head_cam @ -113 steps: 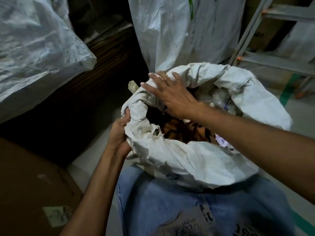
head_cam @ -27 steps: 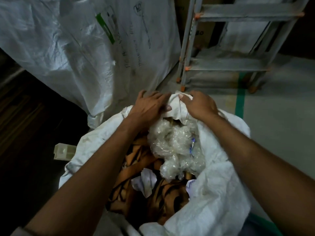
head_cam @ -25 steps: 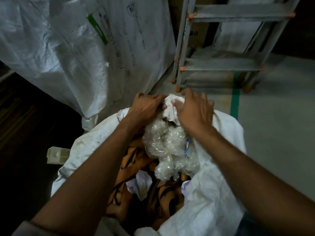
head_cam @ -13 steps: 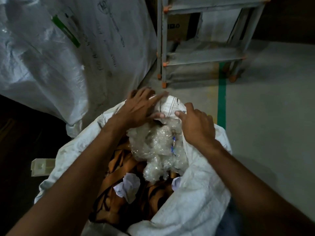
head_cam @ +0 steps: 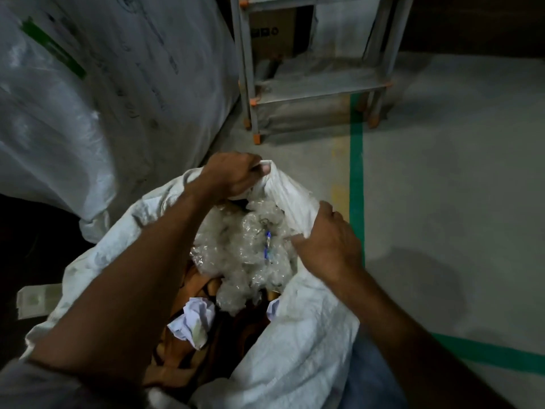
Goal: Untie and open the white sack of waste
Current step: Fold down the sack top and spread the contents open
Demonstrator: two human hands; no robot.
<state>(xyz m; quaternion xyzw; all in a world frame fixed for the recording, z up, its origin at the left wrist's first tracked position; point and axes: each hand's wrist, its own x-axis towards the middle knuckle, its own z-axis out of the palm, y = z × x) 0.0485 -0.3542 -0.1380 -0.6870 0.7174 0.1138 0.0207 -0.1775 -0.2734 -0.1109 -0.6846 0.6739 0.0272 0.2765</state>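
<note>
Right hand (head_cam: 327, 246) slid nearer, gripping white sack (head_cam: 300, 349) rim, left hand (head_cam: 233, 175) likewise (plastic (head_cam: 244, 246) inside)

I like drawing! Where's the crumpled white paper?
The crumpled paper lies inside the white sack, lower middle of the head view, below the clear plastic wad.

Printed marks, none legible.
Left of the metal step frame (head_cam: 309, 87), the big white bag (head_cam: 97, 137) bears rows of dark printed lettering (head_cam: 153, 93) and a green stripe (head_cam: 53, 51), all too blurred to read; behind the frame, a cardboard box (head_cam: 272, 47) shows a short row of small dark symbols (head_cam: 265, 32), likewise unreadable.
</note>
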